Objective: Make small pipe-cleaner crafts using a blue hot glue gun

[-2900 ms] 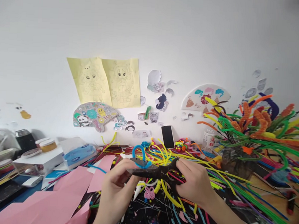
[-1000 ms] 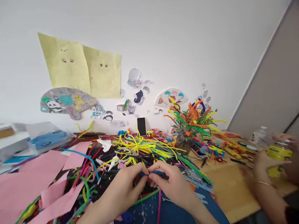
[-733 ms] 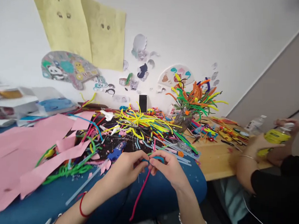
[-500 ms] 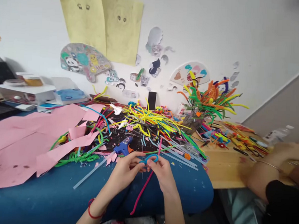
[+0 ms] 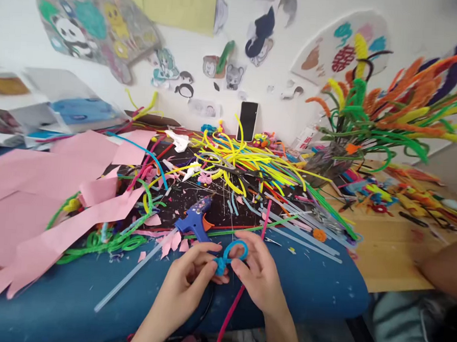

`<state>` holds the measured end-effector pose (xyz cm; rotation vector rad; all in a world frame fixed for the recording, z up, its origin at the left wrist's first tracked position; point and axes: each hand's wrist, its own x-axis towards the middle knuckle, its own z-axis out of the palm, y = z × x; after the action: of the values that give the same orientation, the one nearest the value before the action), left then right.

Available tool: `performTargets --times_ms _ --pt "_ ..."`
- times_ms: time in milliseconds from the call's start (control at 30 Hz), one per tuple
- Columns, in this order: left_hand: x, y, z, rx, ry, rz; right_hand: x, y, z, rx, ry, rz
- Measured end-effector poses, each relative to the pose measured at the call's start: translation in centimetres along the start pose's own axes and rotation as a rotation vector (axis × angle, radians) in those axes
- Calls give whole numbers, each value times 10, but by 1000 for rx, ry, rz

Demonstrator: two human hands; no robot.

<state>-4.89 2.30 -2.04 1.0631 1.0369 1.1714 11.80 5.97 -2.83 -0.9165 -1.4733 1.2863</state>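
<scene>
A blue pipe cleaner (image 5: 237, 244), bent into a loop with a twisted knot at its left end, is held up between my hands. My left hand (image 5: 192, 276) pinches the knotted end between thumb and fingers. On the loop's right side, my right hand (image 5: 259, 272) has its thumb and fingers closed around the edge. A magenta pipe cleaner (image 5: 232, 311) runs behind my right hand and hangs over the table's front edge. Just beyond my hands lies a blue glue gun (image 5: 195, 220) with a clear glue stick (image 5: 131, 272) in its back.
Yellow pipe cleaners (image 5: 248, 159) and scissors (image 5: 229, 166) lie in a heap at the back. Pink paper sheets (image 5: 32, 191) cover the left. Clear glue sticks (image 5: 305, 236) lie right, near a vase of pipe-cleaner flowers (image 5: 329, 156). Another person's arm (image 5: 445, 269) rests at far right.
The view has moved closer and lower. More of the blue loop and its knotted end shows between my hands. The other person's arm has shifted toward the right edge.
</scene>
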Motion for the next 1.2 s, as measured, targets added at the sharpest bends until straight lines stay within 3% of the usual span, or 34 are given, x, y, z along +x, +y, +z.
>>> performTargets --times_ms 100,333,1200 --pt "-1 0 -2 36 11 9 -4 1 0 -129 48 -152" --pt "-5 -1 -4 137 18 15 -1 -6 3 -525 -66 -389" --pt "-9 -11 -6 412 7 144 -1 -6 6 -555 5 -448"
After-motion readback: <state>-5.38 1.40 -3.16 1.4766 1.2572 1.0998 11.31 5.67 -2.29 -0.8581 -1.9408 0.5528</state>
